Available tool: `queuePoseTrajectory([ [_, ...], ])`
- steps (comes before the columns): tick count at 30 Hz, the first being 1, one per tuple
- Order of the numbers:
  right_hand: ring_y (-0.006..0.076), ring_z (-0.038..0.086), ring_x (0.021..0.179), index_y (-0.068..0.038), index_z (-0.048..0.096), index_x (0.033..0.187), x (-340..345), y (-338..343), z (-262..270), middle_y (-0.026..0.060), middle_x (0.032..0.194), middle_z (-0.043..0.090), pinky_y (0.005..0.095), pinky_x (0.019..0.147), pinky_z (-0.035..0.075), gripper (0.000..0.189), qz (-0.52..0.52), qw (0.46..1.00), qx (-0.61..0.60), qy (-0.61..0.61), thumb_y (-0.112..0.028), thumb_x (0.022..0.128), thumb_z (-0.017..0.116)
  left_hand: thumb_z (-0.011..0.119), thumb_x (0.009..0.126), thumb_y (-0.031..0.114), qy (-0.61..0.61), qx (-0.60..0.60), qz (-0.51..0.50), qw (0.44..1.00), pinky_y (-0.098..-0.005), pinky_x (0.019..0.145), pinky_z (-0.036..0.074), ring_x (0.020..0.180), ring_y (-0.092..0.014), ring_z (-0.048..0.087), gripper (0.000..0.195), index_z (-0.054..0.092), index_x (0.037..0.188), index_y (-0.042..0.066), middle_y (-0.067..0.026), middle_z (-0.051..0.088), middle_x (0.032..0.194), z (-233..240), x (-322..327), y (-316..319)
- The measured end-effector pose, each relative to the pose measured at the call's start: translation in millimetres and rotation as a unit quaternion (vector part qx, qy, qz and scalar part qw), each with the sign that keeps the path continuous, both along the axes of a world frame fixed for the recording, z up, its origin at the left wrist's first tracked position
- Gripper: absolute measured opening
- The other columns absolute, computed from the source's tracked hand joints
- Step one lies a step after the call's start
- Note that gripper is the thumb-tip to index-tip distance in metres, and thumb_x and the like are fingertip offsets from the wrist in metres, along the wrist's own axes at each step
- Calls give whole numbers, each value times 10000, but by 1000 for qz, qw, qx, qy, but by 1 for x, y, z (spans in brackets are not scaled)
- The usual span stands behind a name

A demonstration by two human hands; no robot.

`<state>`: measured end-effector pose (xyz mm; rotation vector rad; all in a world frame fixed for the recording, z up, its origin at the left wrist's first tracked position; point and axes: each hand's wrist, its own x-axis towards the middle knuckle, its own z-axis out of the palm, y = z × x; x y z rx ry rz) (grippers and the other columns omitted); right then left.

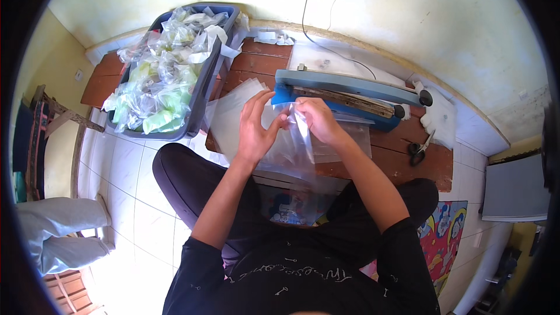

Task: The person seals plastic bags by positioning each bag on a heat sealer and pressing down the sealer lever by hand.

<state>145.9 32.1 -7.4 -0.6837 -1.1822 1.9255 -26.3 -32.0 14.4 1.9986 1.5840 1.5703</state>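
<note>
A clear plastic bag hangs over the near edge of the low wooden table, its upper edge pinched between the thumb and fingers of my right hand. My left hand is beside it with fingers spread. Its thumb tip lies at the bag's upper edge, near my right fingertips. Under and left of my hands lies a fanned stack of flat clear bags. Just beyond my hands stands a blue hand-lever impulse sealer, its lever arm raised at a slant above the base.
A dark plastic crate heaped with crumpled filled plastic bags stands on the left. Black-handled scissors lie on the brown wooden table at right. A cable hangs by the wall. Another person's trousered legs show at left.
</note>
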Motion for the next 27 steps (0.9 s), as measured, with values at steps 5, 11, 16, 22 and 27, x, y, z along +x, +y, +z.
queuePoseTrajectory([
  [5, 336, 667, 795, 3, 554, 880, 38, 13, 22, 227, 916, 646, 413, 710, 535, 191, 28, 999, -17, 35, -147, 917, 442, 708, 839, 155, -189, -281, -143, 930, -245, 703, 467, 728, -97, 608, 185, 666, 902, -13, -40, 662, 736, -16, -8, 13],
  [11, 332, 680, 801, 8, 539, 1054, 76, -17, 47, 222, 956, 653, 403, 729, 554, 246, -38, 987, -130, -86, -210, 940, 521, 657, 862, 108, -249, -341, -129, 897, -223, 452, 340, 503, -31, 450, 115, 651, 841, -4, -1, 554, 574, -19, 12, 15],
  [16, 186, 677, 722, 36, 548, 1130, 115, -28, 34, 149, 870, 690, 273, 685, 536, 316, -2, 973, -40, -229, -36, 834, 632, 623, 896, 129, -290, -350, -100, 885, -218, 479, 351, 529, -43, 463, 131, 620, 893, -2, -6, 569, 612, -27, 17, 16],
  [22, 152, 669, 722, 29, 594, 1088, 144, -25, 24, 134, 872, 691, 260, 653, 533, 253, 55, 963, -13, -263, -41, 846, 626, 607, 921, 242, -335, -410, -235, 815, -233, 707, 449, 759, -84, 567, 294, 610, 1060, -17, -41, 644, 887, -41, 22, 20],
  [27, 151, 667, 693, 22, 616, 1046, 150, -28, 23, 109, 839, 690, 249, 641, 527, 212, 97, 960, -30, -262, -99, 873, 628, 623, 917, 300, -362, -473, -318, 738, -261, 790, 487, 863, -132, 623, 402, 600, 1158, -20, -78, 663, 993, -35, 41, 25],
])
